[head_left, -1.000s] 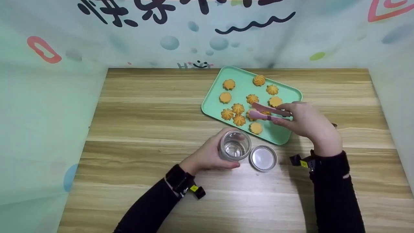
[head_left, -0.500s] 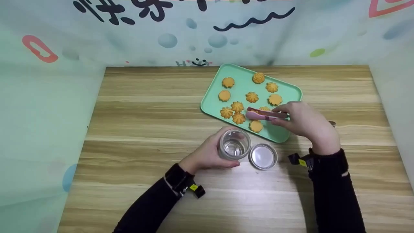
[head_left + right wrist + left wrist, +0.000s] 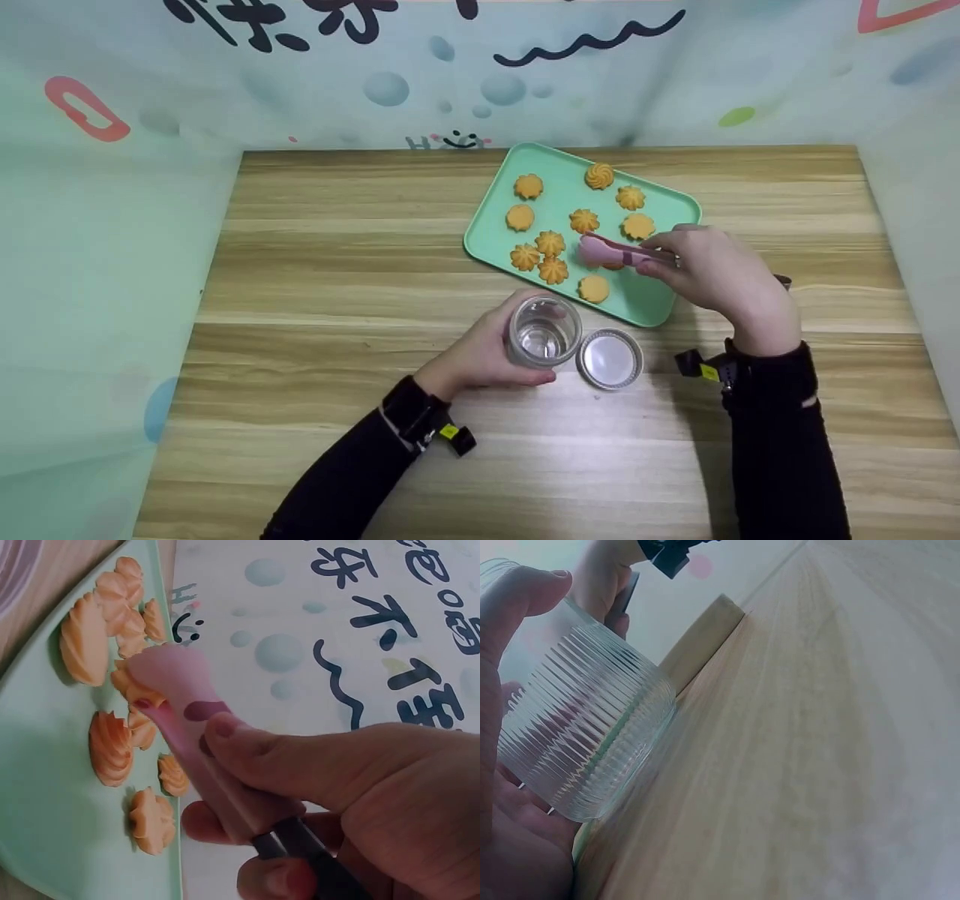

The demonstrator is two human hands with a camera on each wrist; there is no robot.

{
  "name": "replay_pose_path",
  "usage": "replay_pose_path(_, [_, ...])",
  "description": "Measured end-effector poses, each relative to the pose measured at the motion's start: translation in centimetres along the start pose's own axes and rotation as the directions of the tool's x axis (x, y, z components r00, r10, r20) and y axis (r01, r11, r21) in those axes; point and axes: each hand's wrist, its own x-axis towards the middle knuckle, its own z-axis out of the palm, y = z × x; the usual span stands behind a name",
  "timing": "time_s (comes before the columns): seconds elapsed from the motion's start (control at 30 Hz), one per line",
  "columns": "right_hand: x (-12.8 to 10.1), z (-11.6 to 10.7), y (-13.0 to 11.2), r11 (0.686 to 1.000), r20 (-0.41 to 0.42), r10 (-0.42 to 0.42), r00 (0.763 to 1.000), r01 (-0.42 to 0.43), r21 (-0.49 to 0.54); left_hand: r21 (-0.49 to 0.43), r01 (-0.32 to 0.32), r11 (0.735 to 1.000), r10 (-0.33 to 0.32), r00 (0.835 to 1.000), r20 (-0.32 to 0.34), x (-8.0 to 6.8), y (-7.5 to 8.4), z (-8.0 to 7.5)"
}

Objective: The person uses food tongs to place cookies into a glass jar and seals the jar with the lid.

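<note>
My left hand (image 3: 480, 356) grips a clear ribbed glass jar (image 3: 544, 334) standing open on the wooden table; the ribbed wall of the jar (image 3: 585, 742) fills the left wrist view beside my palm. My right hand (image 3: 712, 270) holds pink tongs (image 3: 611, 251) over the mint-green tray (image 3: 660, 300). The tongs (image 3: 180, 701) are squeezed on an orange swirl cookie (image 3: 135, 690), lifted slightly above the tray (image 3: 30, 787). Several more orange cookies (image 3: 553, 268) lie scattered on the tray.
A round metal lid (image 3: 610, 360) lies flat just right of the jar. Printed fabric walls enclose the table at the back and both sides. Bare wood (image 3: 337, 247) stretches left of the tray and in front of my arms.
The tongs have closed on a cookie near the tray's middle and lifted it a little, moving slightly back. My left hand and the jar have stayed put.
</note>
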Motion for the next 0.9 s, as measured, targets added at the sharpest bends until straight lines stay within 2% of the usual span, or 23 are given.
replay_pose_path(0.17, [-0.6,-0.6,0.0,0.99,-0.099,-0.133,0.986,0.137,0.034,0.01,-0.012,1.0,0.012,1.0,0.004,0.0,0.0,0.0])
replay_pose_path(0.3, [-1.2,-1.3,-0.6,0.956,-0.192,-0.279,0.941,0.292,0.041,0.02,-0.023,1.0,0.023,1.0,0.005,0.0,0.0,-0.1])
replay_pose_path(0.43, [-2.1,-2.1,-1.9,0.921,-0.257,-0.369,0.893,0.388,0.026,0.011,-0.025,1.0,0.025,1.0,0.007,0.0,-0.1,0.0])
replay_pose_path(0.7, [-3.6,-2.9,-5.3,0.886,-0.241,-0.451,0.859,0.463,-0.011,0.004,0.009,1.0,-0.009,1.0,0.011,-0.1,-0.2,0.0])
replay_pose_path(0.9, [-4.3,-2.6,-7.1,0.873,-0.186,-0.482,0.856,0.488,-0.01,0.012,0.019,1.0,-0.019,1.0,0.021,0.0,0.1,-0.1])
